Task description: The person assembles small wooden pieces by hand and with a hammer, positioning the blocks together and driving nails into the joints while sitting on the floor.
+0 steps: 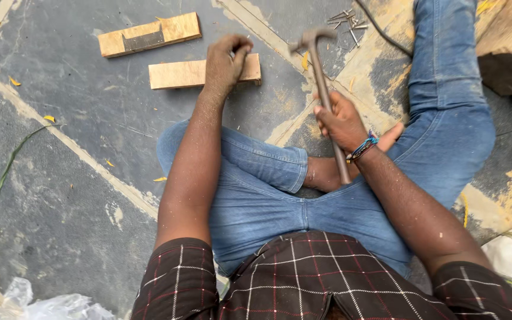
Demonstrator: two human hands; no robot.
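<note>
- Nearest the camera, a dark checked shirt (pixel 303 278) and blue jeans (pixel 268 195) fill the bottom of the view; the person sits cross-legged on the grey floor (pixel 78 178), one bare foot tucked under the right wrist.
- Right hand (pixel 342 121): closed tight around the handle of a claw hammer (pixel 326 89), gripping about halfway down. The metal head stands raised above the hand and tilted a little towards the left hand, off the floor and touching nothing. A beaded band (pixel 362 147) sits on that wrist.
- Left hand (pixel 225 62): stretched out ahead, fingers curled in narrow, thumb and fingertips pinched together over the nearer wooden block (pixel 194 73). It rests on or just above the block's right end; whether a nail sits in the pinch I cannot tell, the fingers hide it.
- Beyond the left hand, a second block with a dark notch (pixel 149 35) lies well apart from the first.
- Beyond the right hand, a loose heap of nails (pixel 346 21) lies on the floor, near the hammer head but not touching it.
- My reading: this is the set-up for a strike, with the block steadied and the hammer cocked. The blow calls for a short, square fall onto the spot under the pinch, with the fingertips kept clear of the head.
</note>
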